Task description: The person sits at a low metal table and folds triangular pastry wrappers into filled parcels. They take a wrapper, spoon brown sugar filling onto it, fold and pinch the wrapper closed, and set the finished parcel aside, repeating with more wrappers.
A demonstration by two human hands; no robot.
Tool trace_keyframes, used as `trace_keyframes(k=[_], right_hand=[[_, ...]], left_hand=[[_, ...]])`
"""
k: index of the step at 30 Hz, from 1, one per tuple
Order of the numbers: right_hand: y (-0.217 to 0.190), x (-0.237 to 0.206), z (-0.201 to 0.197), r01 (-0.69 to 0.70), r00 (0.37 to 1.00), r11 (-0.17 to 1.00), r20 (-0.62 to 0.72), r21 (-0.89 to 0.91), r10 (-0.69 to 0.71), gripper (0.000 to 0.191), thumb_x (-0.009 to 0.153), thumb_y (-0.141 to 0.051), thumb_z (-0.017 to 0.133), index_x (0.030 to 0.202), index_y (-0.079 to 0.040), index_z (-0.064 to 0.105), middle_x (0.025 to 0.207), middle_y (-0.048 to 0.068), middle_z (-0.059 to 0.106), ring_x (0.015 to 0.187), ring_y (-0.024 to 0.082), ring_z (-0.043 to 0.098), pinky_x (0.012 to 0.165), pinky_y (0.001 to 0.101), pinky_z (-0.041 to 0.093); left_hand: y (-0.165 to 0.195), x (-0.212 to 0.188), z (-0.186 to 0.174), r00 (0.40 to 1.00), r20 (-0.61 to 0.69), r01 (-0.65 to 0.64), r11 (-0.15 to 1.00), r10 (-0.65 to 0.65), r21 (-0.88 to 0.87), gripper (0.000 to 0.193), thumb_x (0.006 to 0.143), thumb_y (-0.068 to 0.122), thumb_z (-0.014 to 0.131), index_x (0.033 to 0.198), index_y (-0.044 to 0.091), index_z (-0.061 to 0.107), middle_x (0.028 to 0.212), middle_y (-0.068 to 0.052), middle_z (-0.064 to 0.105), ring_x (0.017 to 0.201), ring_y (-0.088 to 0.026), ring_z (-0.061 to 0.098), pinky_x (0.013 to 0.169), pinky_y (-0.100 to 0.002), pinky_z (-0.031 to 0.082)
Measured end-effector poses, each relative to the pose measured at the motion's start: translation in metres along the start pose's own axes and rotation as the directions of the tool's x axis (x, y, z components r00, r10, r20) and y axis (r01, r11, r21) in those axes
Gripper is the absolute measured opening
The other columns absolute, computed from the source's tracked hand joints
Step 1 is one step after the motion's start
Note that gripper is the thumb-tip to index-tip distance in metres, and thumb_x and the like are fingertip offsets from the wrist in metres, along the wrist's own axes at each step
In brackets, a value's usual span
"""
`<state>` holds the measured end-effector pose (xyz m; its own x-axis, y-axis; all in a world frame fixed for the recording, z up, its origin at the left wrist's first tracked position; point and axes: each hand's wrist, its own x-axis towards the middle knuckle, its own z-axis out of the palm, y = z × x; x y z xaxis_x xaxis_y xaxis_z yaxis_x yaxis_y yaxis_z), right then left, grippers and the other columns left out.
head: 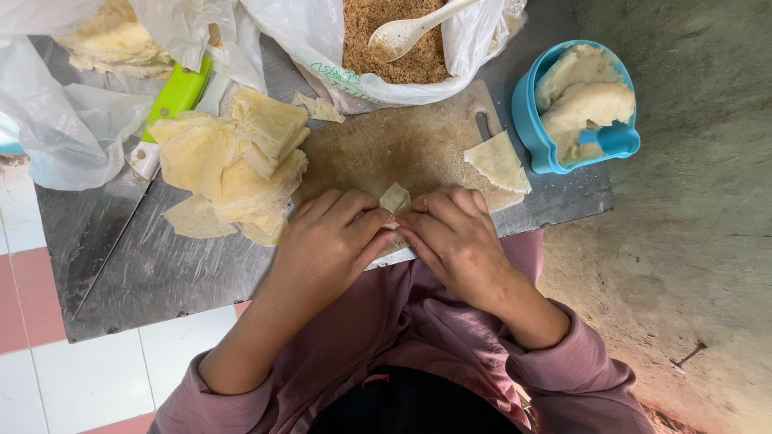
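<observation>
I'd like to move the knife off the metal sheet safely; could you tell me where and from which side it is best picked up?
Grip the green handle of the knife, probably coming from above at the top end beside the stack of pastry sheets. The handle lies exposed, while the bare blade runs down-left across the metal sheet, point away. Both the left hand and right hand are on the folded pastry piece.

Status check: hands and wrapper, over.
Left hand and right hand both pinching a small folded pastry wrapper on the cutting board. Wrapper stack lies left. Nothing blocking.
</observation>
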<state>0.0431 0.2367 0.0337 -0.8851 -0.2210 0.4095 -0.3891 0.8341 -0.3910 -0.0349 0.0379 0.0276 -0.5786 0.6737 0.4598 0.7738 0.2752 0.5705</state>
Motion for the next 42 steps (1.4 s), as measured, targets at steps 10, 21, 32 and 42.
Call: trace_keyframes(k=[10, 21, 32, 42], right_hand=[[0.006, 0.006, 0.003, -0.184, 0.983, 0.963, 0.038, 0.197, 0.180, 0.014, 0.093, -0.008, 0.076, 0.105, -0.005, 0.070, 0.108, 0.009, 0.064, 0.104, 0.029, 0.060, 0.092, 0.0384, 0.049], [0.012, 0.003, 0.004, -0.114, 0.993, 0.988, 0.044, 0.100, 0.110, 0.019, 0.091, -0.011, 0.076, 0.109, -0.007, 0.072, 0.109, 0.009, 0.065, 0.106, 0.029, 0.060, 0.092, 0.0402, 0.047], [0.011, -0.001, 0.005, -0.139, 0.988, 0.975, -0.043, 0.173, 0.149, 0.028, 0.085, -0.010, 0.082, 0.111, -0.007, 0.072, 0.108, 0.010, 0.064, 0.103, 0.028, 0.061, 0.088, 0.0386, 0.050], [0.016, 0.000, 0.018, 0.040, 0.994, 0.988, -0.106, 0.149, -0.024, 0.031, 0.090, 0.000, 0.080, 0.115, -0.004, 0.061, 0.109, 0.013, 0.068, 0.105, 0.031, 0.067, 0.091, 0.0409, 0.054]], left_hand=[[-0.006, 0.015, 0.012, 0.977, 0.058, 0.208, 0.978, -0.207, -0.006, 0.011, 0.086, 0.019, 0.075, 0.087, 0.009, 0.070, 0.090, -0.009, 0.064, 0.089, -0.033, 0.064, 0.075, -0.047, 0.051], [0.005, 0.002, -0.001, 0.982, -0.134, 0.132, 0.991, -0.134, -0.022, 0.012, 0.095, 0.010, 0.071, 0.106, 0.007, 0.067, 0.105, -0.010, 0.065, 0.098, -0.031, 0.063, 0.086, -0.044, 0.051], [0.003, 0.000, 0.010, 0.997, -0.047, 0.064, 0.993, -0.060, 0.102, 0.012, 0.090, 0.015, 0.074, 0.102, 0.010, 0.072, 0.103, -0.003, 0.065, 0.097, -0.027, 0.061, 0.085, -0.043, 0.048], [-0.006, 0.011, 0.003, 0.980, 0.053, 0.193, 0.980, -0.191, -0.049, 0.009, 0.093, 0.015, 0.072, 0.100, 0.010, 0.073, 0.099, -0.006, 0.064, 0.094, -0.031, 0.062, 0.084, -0.045, 0.050]])
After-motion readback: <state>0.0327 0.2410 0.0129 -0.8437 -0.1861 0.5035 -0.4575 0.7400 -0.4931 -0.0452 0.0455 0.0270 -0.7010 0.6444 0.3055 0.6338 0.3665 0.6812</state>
